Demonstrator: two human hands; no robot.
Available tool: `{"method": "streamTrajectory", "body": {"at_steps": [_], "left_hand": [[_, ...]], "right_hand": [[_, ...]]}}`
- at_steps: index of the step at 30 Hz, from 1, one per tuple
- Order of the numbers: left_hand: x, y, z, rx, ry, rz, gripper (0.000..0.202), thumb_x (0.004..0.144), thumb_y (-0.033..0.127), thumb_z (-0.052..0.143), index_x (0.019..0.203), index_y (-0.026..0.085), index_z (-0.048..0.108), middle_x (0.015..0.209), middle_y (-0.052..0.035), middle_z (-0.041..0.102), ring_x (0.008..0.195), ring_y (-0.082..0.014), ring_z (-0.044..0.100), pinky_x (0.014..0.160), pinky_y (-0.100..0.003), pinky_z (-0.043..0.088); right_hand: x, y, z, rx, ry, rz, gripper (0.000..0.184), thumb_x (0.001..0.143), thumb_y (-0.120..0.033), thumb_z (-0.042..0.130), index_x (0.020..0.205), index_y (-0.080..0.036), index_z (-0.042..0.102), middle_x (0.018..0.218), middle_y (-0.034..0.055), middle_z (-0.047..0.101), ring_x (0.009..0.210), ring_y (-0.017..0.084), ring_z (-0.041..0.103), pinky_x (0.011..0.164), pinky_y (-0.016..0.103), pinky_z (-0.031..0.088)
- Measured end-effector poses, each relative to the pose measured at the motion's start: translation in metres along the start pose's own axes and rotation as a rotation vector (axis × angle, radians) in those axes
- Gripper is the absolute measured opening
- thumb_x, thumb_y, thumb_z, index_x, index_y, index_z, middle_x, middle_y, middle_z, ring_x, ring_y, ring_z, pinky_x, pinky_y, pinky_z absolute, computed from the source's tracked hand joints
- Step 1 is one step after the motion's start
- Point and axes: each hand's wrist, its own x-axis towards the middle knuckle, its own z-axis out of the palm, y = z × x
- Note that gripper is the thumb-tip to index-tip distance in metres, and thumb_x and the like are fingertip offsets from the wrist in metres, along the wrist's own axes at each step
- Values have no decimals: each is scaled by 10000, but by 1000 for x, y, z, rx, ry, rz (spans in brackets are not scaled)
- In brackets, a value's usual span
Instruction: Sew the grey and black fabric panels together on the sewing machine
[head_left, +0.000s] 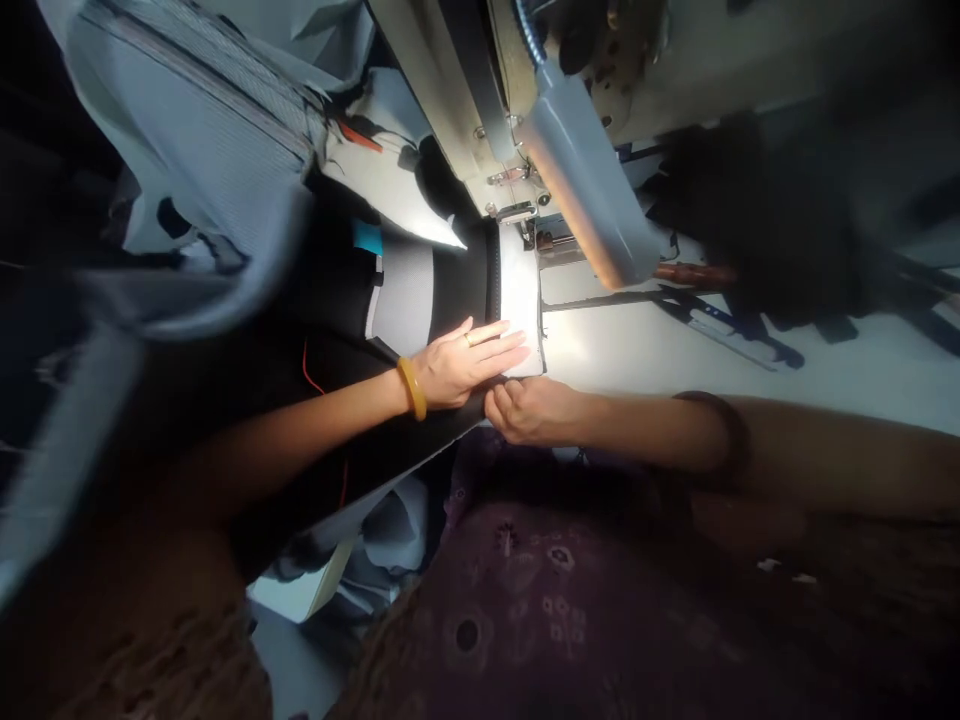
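Observation:
My left hand (466,365), with a yellow bangle at the wrist, lies flat with its fingers stretched over a white strip (517,285) and the black fabric (461,290) beside it. Just below the strip's near end, my right hand (529,410) is closed, its fingertips pinching the edge of the black fabric. The far end of the strip lies under the presser foot (516,212) of a sewing machine (442,80). A dark stitched line runs along the strip's left side. Left of it a grey mesh panel (405,290) shows on the black fabric.
A grey lamp (589,185) on a flexible neck hangs right of the needle. Blue-handled thread snips (739,338) lie on the white table (637,350). Grey mesh pieces (202,130) are heaped at the upper left. A red thread (309,368) trails over the black fabric.

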Motion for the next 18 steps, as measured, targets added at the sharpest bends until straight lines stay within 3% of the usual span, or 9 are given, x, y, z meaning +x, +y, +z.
{"method": "streamTrajectory", "body": {"at_steps": [7,13,18], "left_hand": [[-4,-15,8,32,-15,76,647,754,74,378,1390,178,318,1414,-80,375,1335,-254,286,1024,-537,334],[1,-11,15,9,50,90,603,781,107,381,1378,180,332,1426,-75,353,1329,-283,290,997,-608,320],[1,-6,11,22,51,71,632,749,92,427,1368,192,352,1445,-57,319,1342,-259,269,1039,-577,294]], "right_hand": [[1,0,2,-105,114,28,253,821,0,320,785,-61,562,585,56,581,450,125,495,376,267,288],[0,-1,1,-169,193,77,205,826,-38,384,790,-67,583,570,41,576,456,122,494,392,264,338],[0,1,-5,-155,173,60,190,836,-57,404,800,-63,591,603,53,597,495,122,528,410,250,370]]}}
